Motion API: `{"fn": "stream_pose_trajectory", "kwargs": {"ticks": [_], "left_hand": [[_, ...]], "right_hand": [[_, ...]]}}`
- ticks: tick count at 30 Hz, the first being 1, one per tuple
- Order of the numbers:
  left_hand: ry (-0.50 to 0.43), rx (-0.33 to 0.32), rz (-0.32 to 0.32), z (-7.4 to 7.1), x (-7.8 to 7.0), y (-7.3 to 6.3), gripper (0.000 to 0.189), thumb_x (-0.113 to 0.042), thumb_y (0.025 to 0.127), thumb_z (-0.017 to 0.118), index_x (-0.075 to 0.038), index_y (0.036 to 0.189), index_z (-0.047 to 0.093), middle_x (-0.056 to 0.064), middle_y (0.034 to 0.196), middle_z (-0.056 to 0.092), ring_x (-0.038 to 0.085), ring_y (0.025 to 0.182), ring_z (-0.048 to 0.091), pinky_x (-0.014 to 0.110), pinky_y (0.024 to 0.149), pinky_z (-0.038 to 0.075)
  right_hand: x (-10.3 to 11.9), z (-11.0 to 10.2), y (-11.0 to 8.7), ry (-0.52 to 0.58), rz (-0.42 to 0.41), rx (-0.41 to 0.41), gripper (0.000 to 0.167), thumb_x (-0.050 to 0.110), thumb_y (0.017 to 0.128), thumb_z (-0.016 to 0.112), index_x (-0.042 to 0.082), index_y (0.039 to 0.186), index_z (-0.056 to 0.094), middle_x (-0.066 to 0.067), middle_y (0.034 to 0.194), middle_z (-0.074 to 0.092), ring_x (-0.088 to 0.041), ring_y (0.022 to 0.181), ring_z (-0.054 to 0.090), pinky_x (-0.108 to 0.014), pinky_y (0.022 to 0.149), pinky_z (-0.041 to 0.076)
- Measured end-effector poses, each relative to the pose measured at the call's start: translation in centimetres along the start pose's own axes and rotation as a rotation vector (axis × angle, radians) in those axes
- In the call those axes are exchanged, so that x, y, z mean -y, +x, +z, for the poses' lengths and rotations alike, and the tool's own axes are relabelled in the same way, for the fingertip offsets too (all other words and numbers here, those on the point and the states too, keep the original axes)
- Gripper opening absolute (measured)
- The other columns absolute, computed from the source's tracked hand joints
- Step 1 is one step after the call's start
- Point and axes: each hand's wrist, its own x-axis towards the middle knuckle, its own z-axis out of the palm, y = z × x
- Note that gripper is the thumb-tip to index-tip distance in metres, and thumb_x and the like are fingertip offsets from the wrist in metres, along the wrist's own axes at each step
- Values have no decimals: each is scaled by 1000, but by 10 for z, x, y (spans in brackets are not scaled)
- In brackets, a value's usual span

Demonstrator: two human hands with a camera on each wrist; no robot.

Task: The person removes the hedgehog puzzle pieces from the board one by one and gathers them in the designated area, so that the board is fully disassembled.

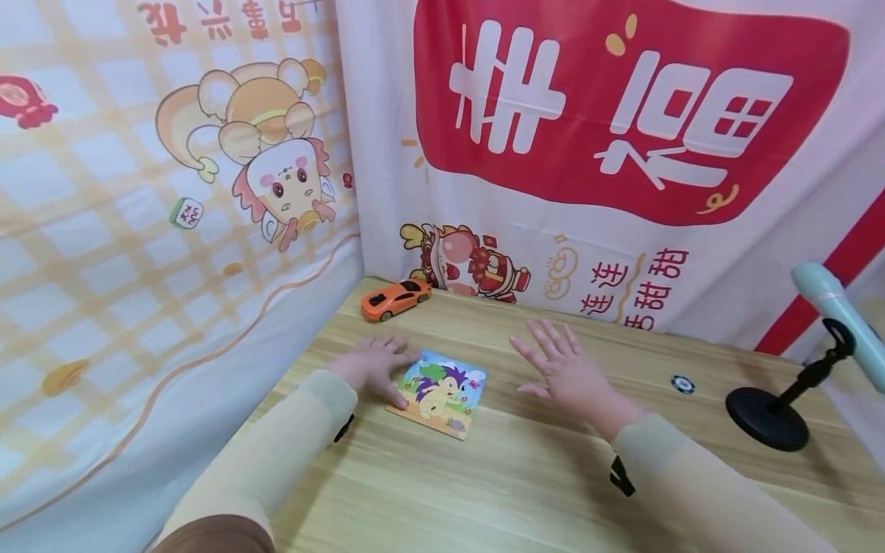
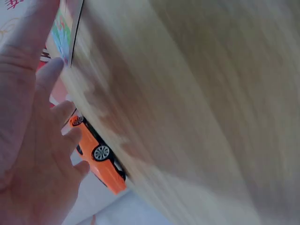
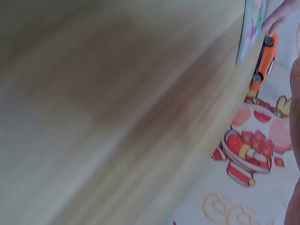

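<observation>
A square picture board (image 1: 437, 393) with a purple-spined hedgehog lies flat on the wooden table. My left hand (image 1: 372, 365) is at its left side, thumb over the lower left corner and index fingertip at the upper left. In the left wrist view the fingers (image 2: 50, 75) reach past the board's edge (image 2: 74, 35), spread apart. Off to the right of the board, my right hand (image 1: 563, 372) hovers above the table with fingers spread and nothing in it. Only a sliver of that hand (image 3: 295, 117) shows in the right wrist view.
An orange toy car (image 1: 396, 299) stands behind the left hand by the back corner. To the right are a small round chip (image 1: 682, 384) and a light-green microphone (image 1: 840, 315) on a black stand (image 1: 767, 418). Printed cloths (image 1: 387, 115) hang behind and at left.
</observation>
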Motion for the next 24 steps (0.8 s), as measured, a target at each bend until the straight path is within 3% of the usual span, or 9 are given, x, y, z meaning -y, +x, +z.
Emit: {"fn": "stream_pose_trajectory", "kwargs": {"ticks": [5, 17, 21, 24], "left_hand": [[-49, 17, -36, 0, -14, 4, 111, -77, 66, 69, -31, 158, 26, 12, 164, 11, 39, 148, 6, 58, 116, 4], [-68, 31, -72, -1, -60, 22, 116, -82, 64, 66, -31, 159, 22, 12, 164, 9, 37, 148, 6, 52, 118, 6], [-79, 35, -79, -1, -76, 29, 118, -84, 62, 65, -32, 158, 23, 11, 164, 10, 35, 149, 7, 51, 118, 6], [-68, 33, -86, 1, -84, 39, 119, -86, 59, 65, -33, 158, 25, 13, 164, 13, 37, 148, 9, 54, 117, 7]], "right_hand": [[17, 14, 7, 122, 14, 9, 79, 57, 95, 57, 24, 159, 24, -11, 165, -2, -35, 148, -5, -59, 115, -2], [41, 25, 33, 381, 165, 143, 73, 52, 96, 59, 15, 154, 36, -19, 162, 13, -41, 147, 9, -60, 115, 10], [46, 32, 41, 449, 188, 182, 70, 48, 93, 65, 11, 149, 45, -23, 158, 24, -44, 145, 17, -60, 114, 18], [49, 37, 49, 470, 215, 189, 68, 48, 90, 70, 9, 142, 53, -22, 149, 39, -40, 138, 33, -56, 111, 28]]}}
